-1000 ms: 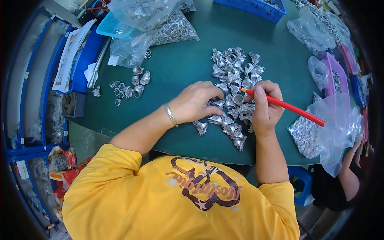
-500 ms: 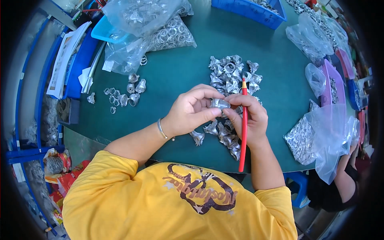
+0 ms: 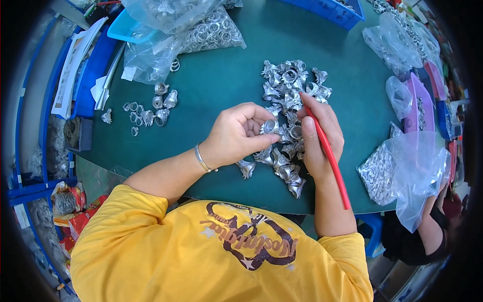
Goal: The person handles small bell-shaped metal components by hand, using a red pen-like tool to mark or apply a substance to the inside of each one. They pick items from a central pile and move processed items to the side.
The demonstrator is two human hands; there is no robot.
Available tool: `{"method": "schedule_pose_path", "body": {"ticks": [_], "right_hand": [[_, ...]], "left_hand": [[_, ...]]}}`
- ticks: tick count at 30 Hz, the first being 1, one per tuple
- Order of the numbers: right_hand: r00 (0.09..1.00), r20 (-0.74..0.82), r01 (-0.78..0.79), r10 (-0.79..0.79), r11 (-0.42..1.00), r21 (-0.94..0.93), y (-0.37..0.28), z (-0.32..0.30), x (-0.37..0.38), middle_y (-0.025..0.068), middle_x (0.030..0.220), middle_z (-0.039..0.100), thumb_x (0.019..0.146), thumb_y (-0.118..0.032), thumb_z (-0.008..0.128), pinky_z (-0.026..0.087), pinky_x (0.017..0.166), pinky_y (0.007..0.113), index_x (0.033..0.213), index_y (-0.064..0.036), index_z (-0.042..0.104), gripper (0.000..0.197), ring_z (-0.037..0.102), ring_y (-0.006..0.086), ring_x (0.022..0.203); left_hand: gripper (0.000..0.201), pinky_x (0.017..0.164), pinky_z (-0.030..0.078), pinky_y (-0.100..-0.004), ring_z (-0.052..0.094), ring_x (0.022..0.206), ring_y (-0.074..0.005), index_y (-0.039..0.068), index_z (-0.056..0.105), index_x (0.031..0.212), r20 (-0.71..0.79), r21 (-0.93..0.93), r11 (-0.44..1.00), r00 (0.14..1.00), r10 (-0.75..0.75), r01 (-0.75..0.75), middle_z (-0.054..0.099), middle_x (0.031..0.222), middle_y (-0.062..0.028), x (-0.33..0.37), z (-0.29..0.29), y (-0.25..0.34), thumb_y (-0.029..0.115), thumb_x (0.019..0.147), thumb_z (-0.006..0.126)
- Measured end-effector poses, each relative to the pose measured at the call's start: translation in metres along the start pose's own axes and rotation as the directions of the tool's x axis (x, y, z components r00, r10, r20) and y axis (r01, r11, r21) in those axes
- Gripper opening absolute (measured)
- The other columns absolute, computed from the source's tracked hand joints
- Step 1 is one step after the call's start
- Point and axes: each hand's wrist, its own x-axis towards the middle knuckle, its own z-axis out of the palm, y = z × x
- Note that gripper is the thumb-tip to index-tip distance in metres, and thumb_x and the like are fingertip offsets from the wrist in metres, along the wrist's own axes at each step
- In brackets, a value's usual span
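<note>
My left hand (image 3: 239, 132) pinches a silver metal ring (image 3: 269, 127) between thumb and fingers, above the near part of a pile. In my right hand (image 3: 323, 136) is a long red stick (image 3: 329, 151), gripped like a pen, its rear end slanting down over the forearm. My right fingers hide its front tip. Beneath and beyond both hands lies the pile of silver ornate rings (image 3: 291, 75), some with flared, petal-like tops. Farther left, a smaller group of silver rings (image 3: 147, 117) is spread on the green table (image 3: 211, 85).
Clear bags of rings (image 3: 214, 35) and a light-blue basket (image 3: 123, 27) stand at the back left. A blue bin (image 3: 332, 11) is at the back. On the right are a purple tray (image 3: 420, 103) and a bag of metal parts (image 3: 377, 171); another person's arm (image 3: 433, 226) shows beyond.
My right hand has come away from the ring, and the red stick has swung from nearly upright to slanted. My left hand still holds the ring, which is turned differently.
</note>
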Motion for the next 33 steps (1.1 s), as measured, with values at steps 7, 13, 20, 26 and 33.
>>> {"method": "schedule_pose_path", "body": {"ticks": [7, 13, 20, 26, 33], "right_hand": [[0.999, -0.010, 0.037, -0.036, 0.994, 0.100, 0.001, 0.001, -0.003, 0.0125, 0.084, 0.061, 0.086, -0.006, 0.060, 0.046, 0.065, 0.028, 0.107, 0.0030, 0.063, 0.023, 0.058, 0.0192, 0.074], [0.995, -0.100, 0.051, -0.030, 0.975, 0.216, -0.008, 0.001, -0.008, 0.0110, 0.078, 0.061, 0.082, 0.000, 0.058, 0.044, 0.063, 0.027, 0.090, 0.0035, 0.060, 0.009, 0.056, 0.0179, 0.068], [0.980, -0.044, 0.199, -0.194, 0.956, 0.213, 0.004, -0.004, -0.009, 0.0076, 0.068, 0.058, 0.076, 0.000, 0.060, 0.040, 0.065, 0.032, 0.077, -0.0034, 0.055, 0.006, 0.054, 0.0200, 0.063], [0.970, -0.015, 0.244, -0.245, 0.958, 0.150, 0.002, 0.000, -0.006, 0.0081, 0.068, 0.057, 0.073, 0.000, 0.063, 0.039, 0.064, 0.033, 0.076, -0.0041, 0.055, 0.010, 0.054, 0.0219, 0.061], [0.974, 0.068, 0.212, -0.215, 0.976, 0.054, -0.004, -0.005, -0.004, 0.0076, 0.066, 0.056, 0.071, 0.001, 0.063, 0.039, 0.064, 0.033, 0.073, -0.0048, 0.055, 0.010, 0.054, 0.0228, 0.062]], "left_hand": [[0.024, 0.063, 0.047, -0.0173, 0.053, 0.072, -0.0029, 0.001, 0.062, 0.094, -0.035, -0.051, 0.994, 0.995, 0.096, -0.098, 0.056, 0.092, -0.0012, 0.002, 0.003, -0.001, -0.002, 0.073, 0.073], [0.023, 0.069, 0.050, -0.0191, 0.057, 0.080, -0.0062, 0.001, 0.060, 0.094, -0.059, -0.208, 0.977, 0.997, 0.041, -0.053, 0.057, 0.095, -0.0033, 0.002, 0.006, -0.008, -0.007, 0.074, 0.069], [0.026, 0.081, 0.051, -0.0248, 0.056, 0.098, -0.0144, 0.000, 0.055, 0.100, 0.021, 0.019, 0.986, 0.986, 0.162, -0.163, 0.053, 0.105, -0.0091, 0.002, 0.001, -0.011, -0.013, 0.078, 0.060], [0.027, 0.078, 0.051, -0.0243, 0.057, 0.097, -0.0142, 0.002, 0.057, 0.097, 0.046, 0.105, 0.979, 0.984, 0.170, -0.174, 0.054, 0.104, -0.0080, 0.002, 0.001, -0.007, -0.013, 0.075, 0.062], [0.028, 0.077, 0.051, -0.0241, 0.058, 0.094, -0.0143, 0.002, 0.058, 0.097, 0.075, 0.179, 0.954, 0.970, 0.232, -0.242, 0.056, 0.103, -0.0079, 0.003, 0.001, -0.007, -0.013, 0.074, 0.062]]}}
